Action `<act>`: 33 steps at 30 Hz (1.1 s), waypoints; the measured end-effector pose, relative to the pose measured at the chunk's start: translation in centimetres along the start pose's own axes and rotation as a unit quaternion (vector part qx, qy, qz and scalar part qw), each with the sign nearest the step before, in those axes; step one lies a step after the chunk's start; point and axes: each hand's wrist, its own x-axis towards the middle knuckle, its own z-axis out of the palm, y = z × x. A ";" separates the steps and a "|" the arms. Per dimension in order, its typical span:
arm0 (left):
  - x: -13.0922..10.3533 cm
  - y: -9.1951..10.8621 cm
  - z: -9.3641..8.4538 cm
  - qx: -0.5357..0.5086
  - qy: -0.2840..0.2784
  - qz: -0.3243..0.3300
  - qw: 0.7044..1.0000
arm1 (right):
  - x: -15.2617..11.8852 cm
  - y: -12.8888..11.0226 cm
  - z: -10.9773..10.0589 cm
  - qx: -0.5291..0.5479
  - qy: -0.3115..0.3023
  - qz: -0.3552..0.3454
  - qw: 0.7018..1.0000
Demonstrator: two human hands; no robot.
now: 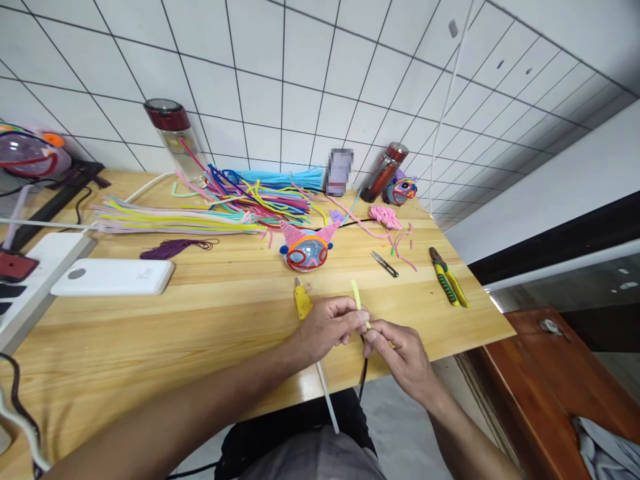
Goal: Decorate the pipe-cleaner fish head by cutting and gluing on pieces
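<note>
Pinched between my two hands is a short yellow pipe cleaner [356,293], its free end pointing up. My left hand [327,327] grips it at the middle with thumb and forefinger closed. Just to the right, my right hand [400,347] pinches its lower end. Behind my left hand lies a yellow glue gun [302,303], partly hidden, with a white glue stick [327,397] reaching out past the table's front edge. Beyond the hands sits a clear round ornament [311,253] with pink pipe-cleaner ears, an orange band and red loops.
Bundled pipe cleaners [270,197] lie at the back beside a glass bottle [177,140]. Small snips [385,264] and pliers [449,279] lie to the right. A red flask [385,173] and another ornament [401,190] stand behind. At left are a power bank [117,277] and a purple tassel [167,249].
</note>
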 end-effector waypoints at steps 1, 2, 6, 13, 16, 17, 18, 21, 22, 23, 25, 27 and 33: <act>0.1 0.1 -0.2 0.003 0.013 0.000 1.000 | 0.0 0.0 0.2 0.012 -0.005 0.010 1.000; 0.3 0.2 -0.3 0.005 0.028 0.002 1.000 | 0.0 0.1 0.4 0.025 -0.008 0.020 0.999; 0.8 0.4 -0.9 0.008 0.090 0.023 0.996 | -0.3 0.5 0.8 0.072 -0.024 0.059 0.995; 0.9 0.1 -0.7 -0.034 0.073 0.014 0.997 | 0.2 0.8 1.1 0.141 -0.040 0.125 0.981; 1.0 0.0 -0.7 -0.027 0.075 0.019 0.997 | 0.3 0.5 1.5 0.201 -0.047 0.162 0.965; 1.0 -0.1 -0.7 -0.026 0.078 0.021 0.996 | 0.3 0.3 1.7 0.221 -0.049 0.172 0.959; 1.0 -0.1 -0.8 -0.027 0.080 0.022 0.996 | 0.2 0.2 1.9 0.242 -0.052 0.180 0.952; 0.9 -0.1 -0.7 -0.038 0.094 0.022 0.995 | 0.0 0.1 2.7 0.284 -0.054 0.197 0.937; 0.8 -0.1 -0.7 -0.041 0.100 0.022 0.994 | 0.0 0.1 2.9 0.287 -0.050 0.199 0.936; 0.8 -0.1 -0.7 -0.043 0.106 0.022 0.993 | 0.0 0.2 3.0 0.284 -0.043 0.200 0.937; 0.8 -0.2 -0.7 -0.042 0.110 0.025 0.993 | 0.2 0.5 2.9 0.265 -0.024 0.198 0.943; 0.9 -0.2 -0.8 -0.037 0.094 0.030 0.994 | 0.4 0.7 2.7 0.244 -0.007 0.193 0.950; 1.0 -0.5 -1.0 -0.006 0.075 0.056 0.996 | 0.6 0.7 2.4 0.214 -0.007 0.169 0.962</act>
